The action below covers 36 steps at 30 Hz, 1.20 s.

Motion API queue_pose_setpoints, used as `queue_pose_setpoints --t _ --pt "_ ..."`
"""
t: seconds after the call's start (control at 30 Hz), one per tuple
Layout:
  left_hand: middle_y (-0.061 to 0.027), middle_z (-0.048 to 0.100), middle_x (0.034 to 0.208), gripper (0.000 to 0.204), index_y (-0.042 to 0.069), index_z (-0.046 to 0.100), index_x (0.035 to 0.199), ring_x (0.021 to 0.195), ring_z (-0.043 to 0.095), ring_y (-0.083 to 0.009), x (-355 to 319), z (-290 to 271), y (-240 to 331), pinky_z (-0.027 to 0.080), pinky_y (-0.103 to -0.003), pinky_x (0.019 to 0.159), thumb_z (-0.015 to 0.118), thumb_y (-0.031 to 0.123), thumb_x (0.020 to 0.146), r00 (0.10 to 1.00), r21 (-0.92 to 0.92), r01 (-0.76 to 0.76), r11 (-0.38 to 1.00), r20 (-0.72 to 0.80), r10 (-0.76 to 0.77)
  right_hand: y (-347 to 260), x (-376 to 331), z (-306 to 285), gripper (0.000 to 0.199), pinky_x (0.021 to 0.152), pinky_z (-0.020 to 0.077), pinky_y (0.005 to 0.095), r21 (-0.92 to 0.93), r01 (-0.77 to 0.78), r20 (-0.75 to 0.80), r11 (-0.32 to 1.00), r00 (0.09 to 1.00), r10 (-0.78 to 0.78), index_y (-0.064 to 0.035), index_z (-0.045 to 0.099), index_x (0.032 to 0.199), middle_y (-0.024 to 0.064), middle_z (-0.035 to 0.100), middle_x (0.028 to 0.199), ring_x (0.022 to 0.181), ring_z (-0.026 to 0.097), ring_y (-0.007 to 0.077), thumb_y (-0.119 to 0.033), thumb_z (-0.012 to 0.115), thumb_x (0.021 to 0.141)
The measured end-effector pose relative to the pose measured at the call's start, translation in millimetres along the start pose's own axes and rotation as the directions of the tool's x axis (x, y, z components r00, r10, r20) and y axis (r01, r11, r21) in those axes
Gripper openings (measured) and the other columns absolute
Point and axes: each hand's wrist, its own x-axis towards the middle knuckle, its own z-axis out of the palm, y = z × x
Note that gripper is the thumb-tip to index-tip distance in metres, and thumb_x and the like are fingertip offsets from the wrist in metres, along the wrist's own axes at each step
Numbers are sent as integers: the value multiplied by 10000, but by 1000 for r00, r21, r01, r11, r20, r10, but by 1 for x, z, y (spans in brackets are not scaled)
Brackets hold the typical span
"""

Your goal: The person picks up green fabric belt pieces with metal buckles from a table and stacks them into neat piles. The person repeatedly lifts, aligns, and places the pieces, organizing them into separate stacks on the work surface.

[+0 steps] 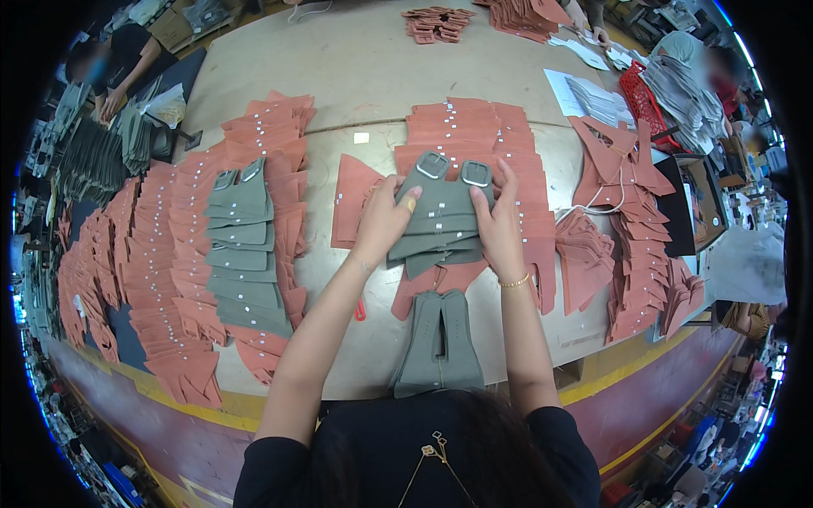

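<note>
A stack of grey-green cut fabric pieces (436,222), dotted with small white stickers, is between my hands over the table. My left hand (388,218) grips its left side with the thumb on top. At its right side my right hand (500,222) closes in the same way, thumb pressed near the top. Two rounded-square tabs stick up at the stack's far end. Beneath it lie terracotta fabric pieces (461,278), partly hidden. Nearest my body rests another grey-green bundle (440,339) with a slit down its middle.
Overlapping rows of terracotta pieces (157,279) cover the left side, with a grey-green row (244,284) on them. More terracotta stacks (639,254) and a white cord (593,209) lie right. A red basket (641,100) stands far right. A co-worker (127,63) is at far left.
</note>
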Motion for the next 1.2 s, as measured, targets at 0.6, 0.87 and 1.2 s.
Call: queue_pose_setpoints --t 0.6,0.87,1.2 --pt "-10 544 838 566 22 604 1133 699 500 -84 -54 -44 8 409 -226 603 378 528 1016 918 -382 393 836 220 -331 -37 -14 -35 336 1131 212 557 -409 563 415 719 816 -402 -175 654 1097 74 411 1468 1399 304 337 -191 748 775" --pt "-12 539 852 540 -18 617 1156 683 487 -89 -56 -35 4 437 -239 607 431 469 1016 864 -511 502 698 330 -380 -49 -14 -33 247 1029 366 448 -278 645 366 712 756 -542 -94 684 977 50 637 1193 1212 534 272 9 690 752" --pt "-168 629 1094 523 -61 408 1343 953 664 -195 -50 -35 19 568 -284 688 646 137 921 832 -459 526 716 451 -323 -55 77 -26 197 694 519 399 -192 680 130 707 732 -669 -57 686 1042 112 709 853 750 676 292 -29 623 857"
